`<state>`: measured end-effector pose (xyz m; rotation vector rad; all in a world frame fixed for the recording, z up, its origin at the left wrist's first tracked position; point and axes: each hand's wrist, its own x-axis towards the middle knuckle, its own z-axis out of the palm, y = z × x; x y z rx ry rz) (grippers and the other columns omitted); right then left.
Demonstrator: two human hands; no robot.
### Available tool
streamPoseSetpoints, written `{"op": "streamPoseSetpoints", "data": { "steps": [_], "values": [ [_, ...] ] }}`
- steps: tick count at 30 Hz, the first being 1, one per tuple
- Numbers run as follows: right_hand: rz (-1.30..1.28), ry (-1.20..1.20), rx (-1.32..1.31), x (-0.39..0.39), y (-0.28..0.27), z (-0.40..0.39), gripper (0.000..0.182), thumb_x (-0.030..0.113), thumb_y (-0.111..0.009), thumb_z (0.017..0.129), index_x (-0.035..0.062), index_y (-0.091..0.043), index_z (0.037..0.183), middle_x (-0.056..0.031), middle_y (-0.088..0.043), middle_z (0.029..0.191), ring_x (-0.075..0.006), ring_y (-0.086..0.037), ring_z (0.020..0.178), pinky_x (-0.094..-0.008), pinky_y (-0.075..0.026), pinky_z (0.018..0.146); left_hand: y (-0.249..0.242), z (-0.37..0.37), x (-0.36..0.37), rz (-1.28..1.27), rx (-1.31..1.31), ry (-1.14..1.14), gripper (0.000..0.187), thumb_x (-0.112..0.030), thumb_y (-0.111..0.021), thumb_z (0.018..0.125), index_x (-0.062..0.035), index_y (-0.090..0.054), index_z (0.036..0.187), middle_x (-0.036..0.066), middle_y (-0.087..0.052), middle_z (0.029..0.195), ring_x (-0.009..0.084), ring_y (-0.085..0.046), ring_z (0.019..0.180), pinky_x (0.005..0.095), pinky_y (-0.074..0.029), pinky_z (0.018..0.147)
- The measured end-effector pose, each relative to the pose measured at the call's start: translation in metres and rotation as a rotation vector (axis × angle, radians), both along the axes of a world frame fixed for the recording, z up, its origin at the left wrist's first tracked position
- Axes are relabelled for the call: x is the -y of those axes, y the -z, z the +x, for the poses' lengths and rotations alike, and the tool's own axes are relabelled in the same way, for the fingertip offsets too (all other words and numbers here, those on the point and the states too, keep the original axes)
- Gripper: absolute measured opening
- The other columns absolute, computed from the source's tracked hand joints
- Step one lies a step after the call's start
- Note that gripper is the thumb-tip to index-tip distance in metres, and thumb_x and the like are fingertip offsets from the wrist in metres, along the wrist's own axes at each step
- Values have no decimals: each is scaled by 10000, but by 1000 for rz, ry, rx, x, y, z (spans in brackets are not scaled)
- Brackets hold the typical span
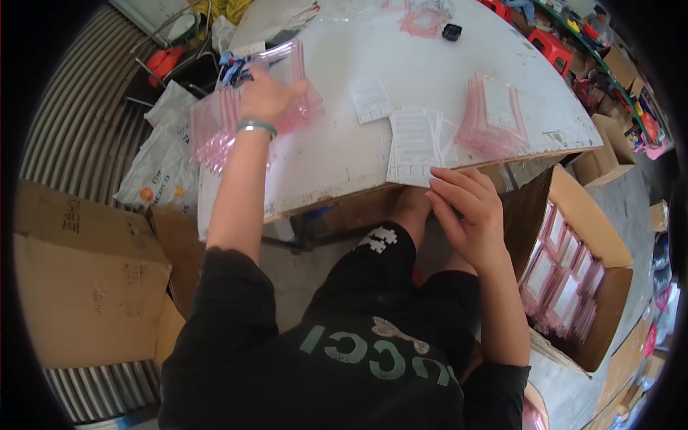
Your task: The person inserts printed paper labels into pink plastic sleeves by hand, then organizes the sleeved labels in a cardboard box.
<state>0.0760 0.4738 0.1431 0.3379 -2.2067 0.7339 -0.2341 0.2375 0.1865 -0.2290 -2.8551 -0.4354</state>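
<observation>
My left hand (pixel 266 97) reaches over the pile of clear pink-tinted plastic sleeves (pixel 215 118) at the table's left side. Its thumb is spread away from the fingers, and the fingertips are partly hidden among the sleeves. My right hand (pixel 469 211) is at the table's front edge, with thumb and forefinger closed on the lower corner of a white printed card (pixel 413 147). That card lies on a loose, fanned group of similar cards, and another printed card (pixel 370 100) is just behind. To the right stands a stack of pink sleeves (pixel 494 111) with a card showing on top.
An open carton (pixel 591 222) at right holds many pink packs with cards. A small black object (pixel 451 32) and more pink plastic lie at the table's far side. Large cardboard boxes (pixel 86 279) and a white sack (pixel 161 154) stand at left. Red stools (pixel 550 46) are beyond.
</observation>
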Motion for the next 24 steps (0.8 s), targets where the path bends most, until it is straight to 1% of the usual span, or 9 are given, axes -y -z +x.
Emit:
{"op": "streamPoseSetpoints", "data": {
  "steps": [1, 6, 9, 10, 13, 16, 19, 22, 24],
  "values": [
    [3, -20, 6, 4, 0, 0, 204, 47, -768, 757, 12, -705, 948, -125, -721, 1024, -290, -658, 864, -387, -491, 734, 5, 1, 3, -74, 90, 10, 1215, -661, -803, 642, 163, -331, 1400, 377, -545, 1300, 415, -594, 1221, 411, -488, 1020],
    [7, -108, 62, 11, -11, 18, 202, 37, -766, 767, 4, -710, 959, -127, -726, 998, -287, -656, 800, -375, -503, 717, 20, 12, 8, -170, -348, 24, 1153, -713, -777, 650, 106, -408, 1372, 332, -586, 1207, 473, -622, 1095, 492, -521, 943],
    [-99, -119, 107, 8, -9, 22, 200, 19, -762, 774, -8, -710, 965, -134, -727, 972, -287, -654, 765, -371, -511, 695, 7, 13, 11, -217, -482, 5, 1171, -746, -790, 597, 115, -458, 1317, 319, -610, 1148, 454, -658, 1020, 469, -546, 887],
    [-148, -110, 127, 10, -10, 23, 187, 3, -763, 773, -14, -712, 952, -143, -728, 958, -285, -656, 756, -359, -515, 672, 2, 21, 6, -271, -522, -26, 983, -648, -773, 727, 106, -498, 1293, 241, -641, 1104, 402, -688, 924, 442, -572, 823],
    [-111, -184, 73, 18, -22, 20, 248, -6, -770, 769, -28, -705, 1008, -150, -726, 935, -269, -655, 746, -348, -512, 657, -9, 39, -1, -173, -400, -68, 1179, -556, -871, 604, 51, -334, 1461, 247, -538, 1219, 398, -580, 1118, 458, -501, 952],
    [-128, -173, 81, 28, -27, 22, 411, 11, -797, 761, -49, -675, 1149, -154, -729, 1001, -262, -662, 769, -355, -532, 696, -21, 66, -5, 716, -293, 488, 736, -205, -872, 707, 68, -521, 1294, 164, -698, 1067, 219, -671, 931, 346, -544, 817],
    [-382, -137, 68, 51, -27, 20, 580, 26, -812, 764, -48, -596, 1297, -163, -701, 1135, -244, -672, 878, -339, -542, 787, 13, 129, -16, 1161, 566, 515, 635, -383, -716, 902, 61, -502, 1302, 197, -625, 1165, 320, -664, 1024, 391, -564, 839],
    [-494, -155, 191, 52, -9, 28, 681, -4, -782, 798, -16, -512, 1424, -168, -668, 1244, -193, -670, 998, -297, -538, 864, 40, 178, -29, 1674, 1085, 563, 371, -111, -584, 973, 15, -508, 1314, 160, -615, 1168, 296, -662, 1022, 379, -563, 871],
    [-628, -221, 254, 45, -2, 35, 677, -87, -695, 838, 32, -480, 1468, -132, -674, 1235, -130, -655, 1015, -267, -537, 862, 55, 202, -38, 1987, 1246, 545, 454, -136, -501, 995, -34, -430, 1431, 180, -569, 1297, 339, -595, 1170, 445, -513, 993]
  ]
}}
